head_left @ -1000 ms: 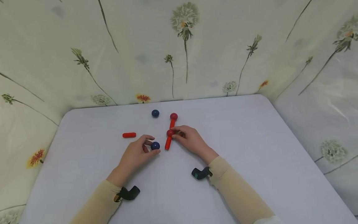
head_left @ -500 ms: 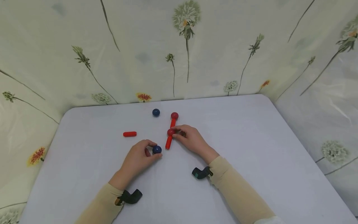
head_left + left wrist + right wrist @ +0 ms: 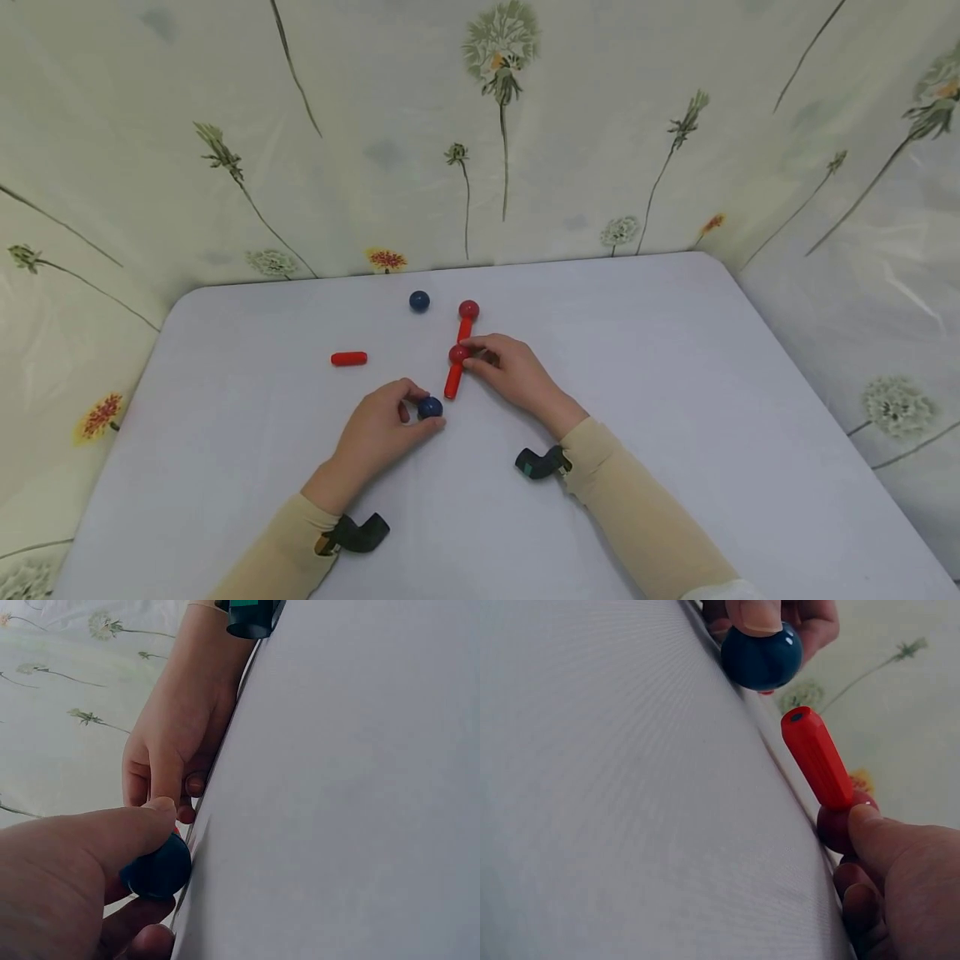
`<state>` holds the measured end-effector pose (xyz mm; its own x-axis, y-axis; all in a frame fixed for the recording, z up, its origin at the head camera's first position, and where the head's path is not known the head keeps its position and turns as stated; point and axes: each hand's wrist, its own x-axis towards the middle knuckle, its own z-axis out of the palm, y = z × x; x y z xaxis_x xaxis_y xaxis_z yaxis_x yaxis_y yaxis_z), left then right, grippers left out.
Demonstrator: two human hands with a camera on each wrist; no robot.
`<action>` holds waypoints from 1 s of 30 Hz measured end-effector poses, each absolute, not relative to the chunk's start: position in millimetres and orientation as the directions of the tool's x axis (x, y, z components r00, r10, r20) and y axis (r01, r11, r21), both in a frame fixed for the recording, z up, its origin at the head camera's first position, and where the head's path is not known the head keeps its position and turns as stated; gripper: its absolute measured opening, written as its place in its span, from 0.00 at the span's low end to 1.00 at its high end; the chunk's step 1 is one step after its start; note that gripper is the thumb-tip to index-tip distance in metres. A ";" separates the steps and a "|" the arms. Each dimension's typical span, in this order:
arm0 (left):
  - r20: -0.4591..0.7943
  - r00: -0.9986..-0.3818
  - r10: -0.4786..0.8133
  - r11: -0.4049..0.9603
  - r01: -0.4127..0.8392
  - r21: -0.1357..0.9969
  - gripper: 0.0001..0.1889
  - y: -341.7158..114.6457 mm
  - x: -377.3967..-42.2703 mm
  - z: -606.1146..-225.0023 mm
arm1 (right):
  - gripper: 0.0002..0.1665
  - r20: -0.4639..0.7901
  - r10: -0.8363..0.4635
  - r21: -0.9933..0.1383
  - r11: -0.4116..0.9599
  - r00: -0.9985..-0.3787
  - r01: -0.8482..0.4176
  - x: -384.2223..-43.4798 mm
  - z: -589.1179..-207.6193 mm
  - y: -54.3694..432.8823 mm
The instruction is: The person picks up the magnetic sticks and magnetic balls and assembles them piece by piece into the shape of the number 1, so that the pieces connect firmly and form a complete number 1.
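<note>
Between thumb and fingers, my left hand [image 3: 378, 429] pinches a glossy blue ball [image 3: 430, 407], also plain in the right wrist view. My right hand [image 3: 517, 375] grips a red ball [image 3: 458, 355] in the middle of a joined chain. From that ball a red rod [image 3: 817, 757] points toward me, its free end showing a small dark hole. A second red rod [image 3: 465, 329] runs away from it to another red ball [image 3: 468, 309]. The held blue ball is near the free rod end but apart from it.
A loose red rod [image 3: 348, 358] lies left of the chain. Behind, near the far edge, sits a second blue ball [image 3: 419, 301]. The white table [image 3: 675, 375] backs onto a curtain [image 3: 360, 125] printed with dandelions.
My left hand has brought the blue ball nearer to me and rightward, closer to the free end of the rod. My right hand stays on the red ball, nearly still.
</note>
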<state>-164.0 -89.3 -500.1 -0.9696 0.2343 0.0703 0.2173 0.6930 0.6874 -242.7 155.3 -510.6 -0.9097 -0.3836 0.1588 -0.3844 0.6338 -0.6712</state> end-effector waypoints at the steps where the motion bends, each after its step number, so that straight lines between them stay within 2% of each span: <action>1: 0.075 -0.969 0.235 0.697 0.221 0.683 0.19 -88.7 -163.8 -500.3 | 0.21 0.158 -0.384 -0.672 0.633 -0.910 -0.384 -242.7 -510.8 155.4; 13: 0.122 -0.958 0.261 0.696 0.274 0.664 0.20 -81.0 -163.6 -501.9 | 0.21 0.171 -0.380 -0.669 0.632 -0.909 -0.390 -242.9 -512.4 155.8; 30: 0.129 -0.962 0.242 0.711 0.266 0.651 0.20 -72.5 -169.3 -508.3 | 0.21 0.178 -0.382 -0.678 0.621 -0.907 -0.394 -244.4 -515.2 156.2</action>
